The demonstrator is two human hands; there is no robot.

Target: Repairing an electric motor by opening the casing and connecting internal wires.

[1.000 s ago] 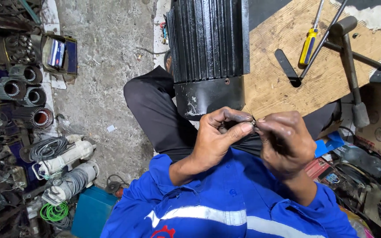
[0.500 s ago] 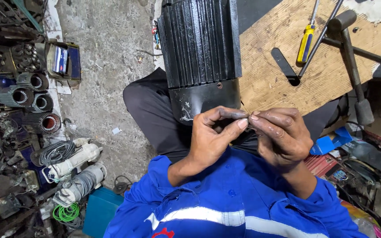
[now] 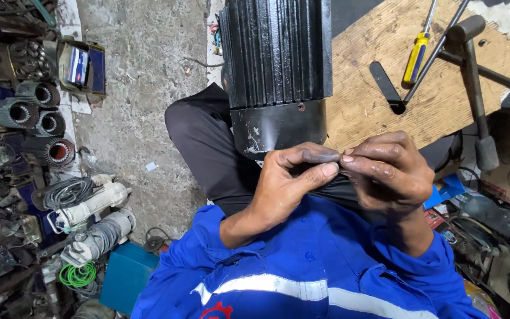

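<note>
My left hand point(image 3: 287, 183) and my right hand point(image 3: 388, 171) meet fingertip to fingertip just below a big black ribbed motor housing point(image 3: 278, 65) that stands on my lap. Both pinch one small dark part point(image 3: 339, 168) between thumbs and forefingers; the fingers hide most of it, so its shape is unclear. My blue work sleeves with a grey reflective stripe fill the bottom of the view.
A wooden board point(image 3: 385, 65) at the right carries a yellow-handled screwdriver point(image 3: 415, 56), a black flat bar point(image 3: 385, 85) and a hammer point(image 3: 476, 88). Motor stators point(image 3: 42, 124), cables and a green wire coil point(image 3: 78, 274) lie on the concrete floor at the left. A blue box point(image 3: 122, 274) sits by my left elbow.
My hands have stayed together at the small part, the fingers closing tighter around it. The view has shifted slightly, so the housing sits more central.
</note>
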